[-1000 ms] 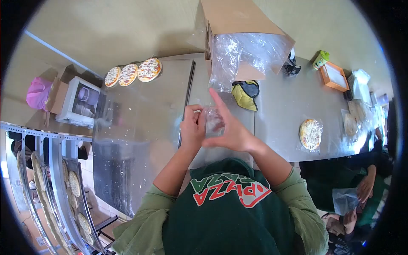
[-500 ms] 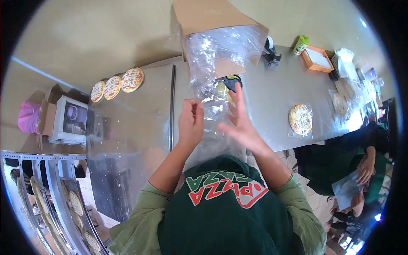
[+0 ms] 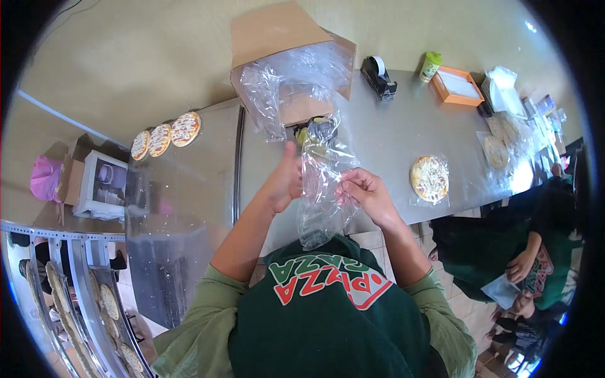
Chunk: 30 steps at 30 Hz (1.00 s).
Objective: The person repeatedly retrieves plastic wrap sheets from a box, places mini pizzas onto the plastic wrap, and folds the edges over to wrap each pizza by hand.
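A clear plastic bag (image 3: 320, 192) hangs upright in front of my apron, above the steel table. My right hand (image 3: 367, 192) pinches the bag's right side between thumb and fingers. At its left edge is my left hand (image 3: 285, 183), slightly blurred, fingers extended and seen nearly edge-on; whether it touches the plastic is unclear. Just beyond the bag, a dark and yellow-green item (image 3: 310, 132) lies on the table, partly covered by the plastic. Behind that, a tilted cardboard box (image 3: 277, 34) spills more clear plastic bags (image 3: 261, 88).
Three topped pizzas (image 3: 160, 140) sit at the back left. A bagged pizza (image 3: 430, 179) lies to the right. Farther back are a tape dispenser (image 3: 379, 82), a green cup (image 3: 430, 67) and an orange tray (image 3: 441, 97). A co-worker (image 3: 523, 268) stands right; a pizza rack (image 3: 79, 264) stands left.
A clear bag is now up between my hands, with my right thumb and fingers closed on it. My left hand has gone from curled to extended. The view has shifted slightly.
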Each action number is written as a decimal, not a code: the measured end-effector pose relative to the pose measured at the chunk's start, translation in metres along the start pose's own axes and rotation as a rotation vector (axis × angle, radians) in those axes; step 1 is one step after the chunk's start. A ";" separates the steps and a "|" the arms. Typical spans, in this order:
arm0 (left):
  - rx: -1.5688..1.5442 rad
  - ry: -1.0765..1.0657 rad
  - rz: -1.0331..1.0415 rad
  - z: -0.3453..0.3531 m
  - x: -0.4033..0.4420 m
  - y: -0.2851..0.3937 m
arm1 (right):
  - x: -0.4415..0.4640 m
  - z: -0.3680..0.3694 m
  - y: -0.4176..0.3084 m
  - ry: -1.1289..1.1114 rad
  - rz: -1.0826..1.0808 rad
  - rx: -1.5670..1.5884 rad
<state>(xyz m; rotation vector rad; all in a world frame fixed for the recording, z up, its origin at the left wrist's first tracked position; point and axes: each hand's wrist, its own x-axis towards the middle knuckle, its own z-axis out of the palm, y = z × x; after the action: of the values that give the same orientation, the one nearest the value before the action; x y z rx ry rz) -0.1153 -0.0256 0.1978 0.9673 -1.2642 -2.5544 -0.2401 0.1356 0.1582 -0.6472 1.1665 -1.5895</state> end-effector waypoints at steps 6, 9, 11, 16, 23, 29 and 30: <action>0.432 -0.036 0.150 0.014 0.009 -0.016 | -0.008 -0.006 -0.020 0.041 -0.192 -0.266; 0.290 0.071 0.191 0.030 0.004 -0.023 | 0.000 -0.014 -0.025 0.061 -0.262 -0.242; 0.129 0.058 0.060 0.041 -0.001 -0.018 | 0.002 -0.011 -0.027 0.196 -0.290 -0.432; 0.276 0.120 0.338 0.037 0.002 -0.028 | -0.003 -0.007 -0.023 0.374 -0.427 -0.698; 0.115 0.301 0.869 0.027 0.007 -0.027 | -0.004 -0.018 -0.006 0.142 -0.274 -0.273; 0.716 0.488 0.954 0.021 -0.002 -0.041 | 0.012 0.005 -0.034 0.095 -0.313 -0.112; 0.761 0.497 1.032 0.023 -0.003 -0.044 | 0.014 0.008 -0.037 0.077 -0.315 -0.119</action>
<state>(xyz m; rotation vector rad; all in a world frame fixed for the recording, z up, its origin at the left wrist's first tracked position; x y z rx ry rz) -0.1200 0.0194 0.1759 0.6610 -1.8872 -1.0001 -0.2538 0.1200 0.1931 -0.8887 1.2707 -1.8304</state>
